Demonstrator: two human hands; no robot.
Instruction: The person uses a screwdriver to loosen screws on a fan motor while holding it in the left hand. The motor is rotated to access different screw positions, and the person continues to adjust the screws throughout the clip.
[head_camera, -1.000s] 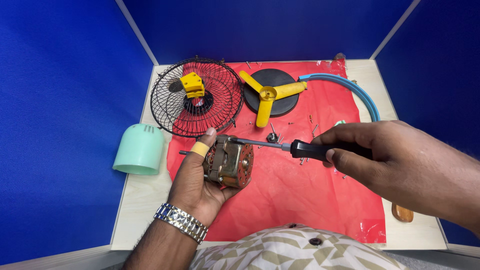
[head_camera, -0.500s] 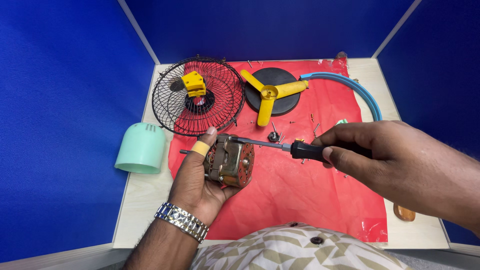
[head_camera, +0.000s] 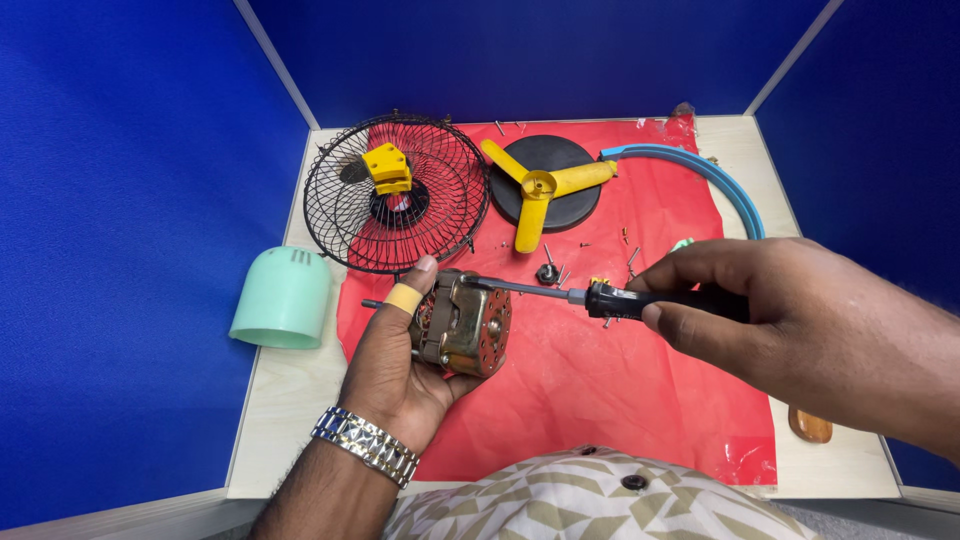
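Left hand (head_camera: 400, 365) cups motor (head_camera: 462, 322) in palm; right hand (head_camera: 770, 310) grips screwdriver (head_camera: 600, 297), tip on motor top.

1. The motor (head_camera: 462, 322) is bare metal, with dull brassy plates and a reddish end face.
2. The screwdriver (head_camera: 600, 297) has a smooth steel shaft and a matt black handle.
3. The fan guard (head_camera: 396, 192) is thin black wire.
4. The fan blade (head_camera: 540, 187) and bracket (head_camera: 386, 167) are glossy yellow plastic.
5. The cover (head_camera: 283, 299) is matt mint-green plastic.
6. The red sheet (head_camera: 610, 380) looks thin, slightly shiny and creased.
7. The table (head_camera: 290, 400) is pale, smooth wood-look board.
8. The watch (head_camera: 365, 446) is polished metal links.
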